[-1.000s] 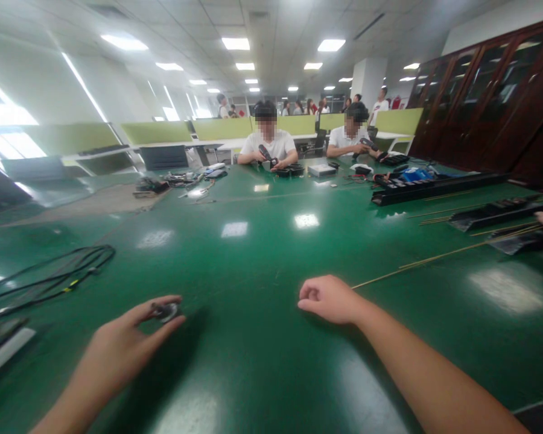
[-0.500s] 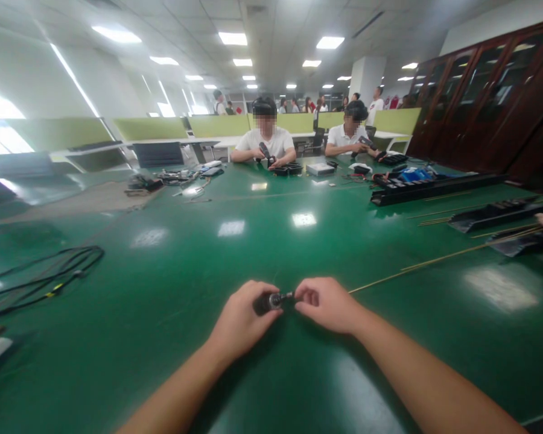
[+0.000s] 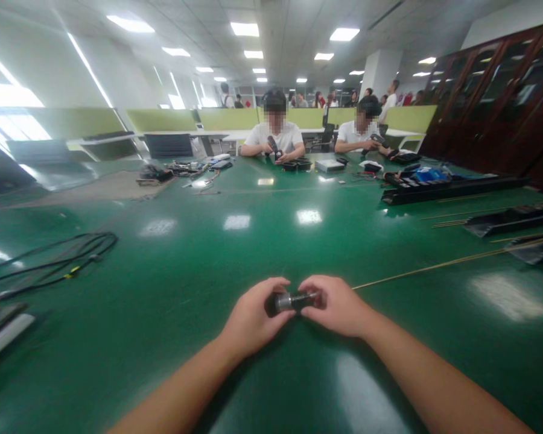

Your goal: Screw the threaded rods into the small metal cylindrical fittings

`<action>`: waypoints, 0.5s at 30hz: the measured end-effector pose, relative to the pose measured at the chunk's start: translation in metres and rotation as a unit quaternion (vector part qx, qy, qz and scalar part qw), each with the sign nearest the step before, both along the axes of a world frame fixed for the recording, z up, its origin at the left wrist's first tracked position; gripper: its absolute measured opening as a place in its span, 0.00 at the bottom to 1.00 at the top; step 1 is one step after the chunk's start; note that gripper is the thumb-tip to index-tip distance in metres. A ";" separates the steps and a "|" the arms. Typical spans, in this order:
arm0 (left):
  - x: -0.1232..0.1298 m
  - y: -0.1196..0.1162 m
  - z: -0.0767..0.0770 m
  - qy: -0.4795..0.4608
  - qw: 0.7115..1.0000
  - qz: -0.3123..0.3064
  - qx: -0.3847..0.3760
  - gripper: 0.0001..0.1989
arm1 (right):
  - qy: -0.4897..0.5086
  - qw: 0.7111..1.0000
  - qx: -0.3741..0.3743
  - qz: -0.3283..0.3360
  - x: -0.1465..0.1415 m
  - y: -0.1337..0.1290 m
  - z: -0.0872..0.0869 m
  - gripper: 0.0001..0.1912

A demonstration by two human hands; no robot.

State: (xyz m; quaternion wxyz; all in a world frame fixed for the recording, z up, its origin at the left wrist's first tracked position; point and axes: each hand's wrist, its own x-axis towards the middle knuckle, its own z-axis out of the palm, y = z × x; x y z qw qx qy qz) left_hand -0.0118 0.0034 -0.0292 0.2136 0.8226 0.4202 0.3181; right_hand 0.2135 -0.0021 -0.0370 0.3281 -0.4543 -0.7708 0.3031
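Near the front middle of the green table (image 3: 199, 259), my left hand (image 3: 253, 313) is wrapped round a black cylindrical tool (image 3: 284, 302) with a silver collar. It looks like the nose of a power screwdriver, but its rear is hidden in my palm. My right hand (image 3: 337, 304) curls its thumb and fingers around the tool's narrow dark front end, which points right. The very tip is lost among my fingers. Beyond my right wrist, a thin yellow rod (image 3: 411, 270) runs off to the right along the table.
Black cables (image 3: 84, 253) lie coiled at left. Black channel pieces (image 3: 502, 220) and rods are at right, with a blue item (image 3: 429, 175) farther back. Across the table, two people (image 3: 274, 135) handle dark tools. Electronic parts (image 3: 190, 167) are heaped at the far left.
My hands have come closer together, and my right fingers now reach round the tool's front end. The tool has turned so more of its side shows. The view has shifted slightly left.
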 end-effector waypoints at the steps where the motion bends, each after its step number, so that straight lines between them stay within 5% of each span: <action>1: 0.000 0.000 0.000 0.001 1.000 -0.003 0.004 0.19 | 0.001 1.000 0.001 0.004 0.000 -0.001 0.000 0.15; 15: 0.004 -0.004 0.007 0.009 0.995 -0.071 0.071 0.09 | -0.032 0.999 0.011 0.038 -0.002 -0.007 0.010 0.08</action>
